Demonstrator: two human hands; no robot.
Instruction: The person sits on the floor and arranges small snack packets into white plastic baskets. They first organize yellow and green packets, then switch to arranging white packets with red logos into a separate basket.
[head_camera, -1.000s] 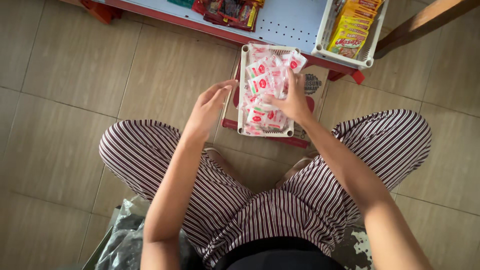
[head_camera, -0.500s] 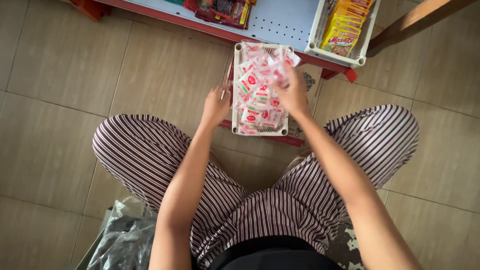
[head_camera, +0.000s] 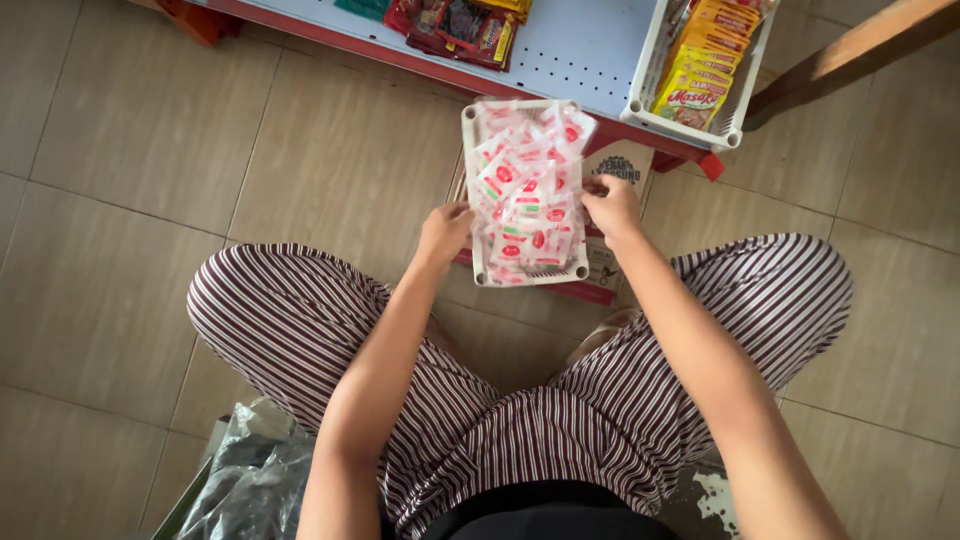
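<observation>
Gripping the white basket (head_camera: 470, 180) by its two long sides, the left hand (head_camera: 445, 230) curls over the left rim and the right hand (head_camera: 612, 205) over the right rim; the fingertips are tucked out of sight. Small white and red sachets (head_camera: 528, 190) fill it. It sits on a cardboard box (head_camera: 615, 165), mostly covered, at the foot of a red-edged shelf (head_camera: 570, 45) on the tiled floor (head_camera: 130, 200). A second basket of yellow packets (head_camera: 700, 75) is cut off at the top edge. Crumpled dark plastic bag (head_camera: 250, 480) lies lower left, unclear.
</observation>
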